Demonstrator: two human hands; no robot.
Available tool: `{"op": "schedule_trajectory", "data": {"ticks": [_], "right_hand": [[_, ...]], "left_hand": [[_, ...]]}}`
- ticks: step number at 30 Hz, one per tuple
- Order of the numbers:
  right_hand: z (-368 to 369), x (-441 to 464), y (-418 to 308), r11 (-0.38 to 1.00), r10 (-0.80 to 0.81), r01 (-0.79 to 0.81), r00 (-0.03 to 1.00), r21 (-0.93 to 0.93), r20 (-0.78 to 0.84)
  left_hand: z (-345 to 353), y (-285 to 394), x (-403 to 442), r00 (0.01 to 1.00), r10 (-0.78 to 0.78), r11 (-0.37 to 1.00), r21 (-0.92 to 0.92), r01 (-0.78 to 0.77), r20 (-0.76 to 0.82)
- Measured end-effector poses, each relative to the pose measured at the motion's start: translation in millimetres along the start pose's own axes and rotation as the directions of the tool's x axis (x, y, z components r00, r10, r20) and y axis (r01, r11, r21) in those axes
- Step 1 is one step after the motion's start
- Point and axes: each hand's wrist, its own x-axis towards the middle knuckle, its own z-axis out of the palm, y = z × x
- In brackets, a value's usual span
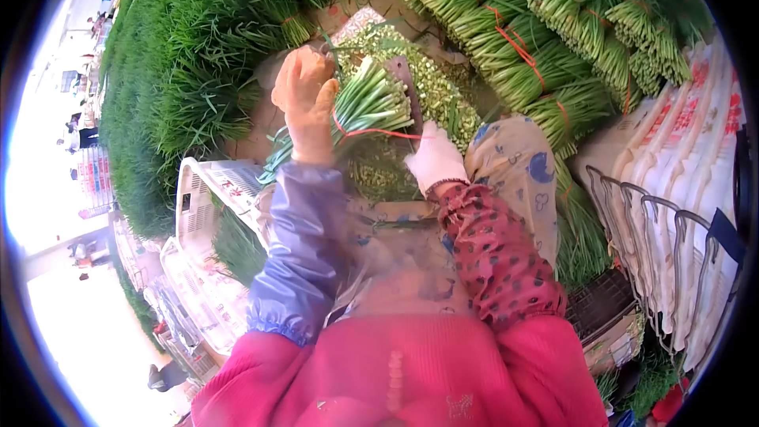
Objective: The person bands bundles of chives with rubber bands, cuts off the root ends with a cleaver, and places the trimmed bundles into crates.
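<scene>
My left hand [304, 95], in an orange glove, closes over a bunch of garlic chives [375, 99]. Its cut pale stem ends face right, and its leaves pass behind my wrist to the lower left. Around the bunch goes a red tie [385, 133], one end stretching toward my right hand [437, 160]. That hand wears a white glove and grips a knife whose dark, flat blade [407, 91] stands beside the stem ends. The knife's handle is hidden in the glove. Beneath and beyond lies a heap of chopped stem trimmings [443, 99].
Tied bunches of chives [514, 47] are stacked at the right, and loose chives [182, 95] form a tall bank at the left. A white plastic crate [190, 198] stands by my left arm. White printed bags [680, 158] hang at the right. Several people are far left.
</scene>
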Motion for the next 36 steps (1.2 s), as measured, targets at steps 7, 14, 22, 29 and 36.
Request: {"op": "schedule_trajectory", "data": {"ticks": [7,14,22,29,36], "right_hand": [[8.8,8.0,-1.5,0.992,-0.004,-0.001,0.999,-0.130,-0.035],[17.6,12.2,3.2,0.992,0.012,-0.018,0.999,-0.121,-0.046],[9.4,21.1,6.7,0.884,0.011,-0.075,0.990,0.462,0.140],[-40.1,-20.6,-28.5,0.869,0.035,-0.121,0.982,0.480,0.186],[-84.5,-61.7,-28.3,0.990,-0.111,0.119,0.988,0.070,-0.108]], "left_hand": [[1.6,-6.1,3.1,0.822,0.177,0.789,0.421,-0.447,0.541],[34.8,-14.8,-17.8,0.895,-0.033,0.673,0.672,-0.309,0.444],[37.6,-14.2,-3.3,0.911,-0.318,0.281,0.944,-0.175,0.264],[-1.3,-13.7,7.0,0.896,-0.146,0.480,0.822,-0.307,0.419],[74.7,-4.0,-3.4,0.827,-0.501,-0.023,0.951,-0.309,0.256]]}}
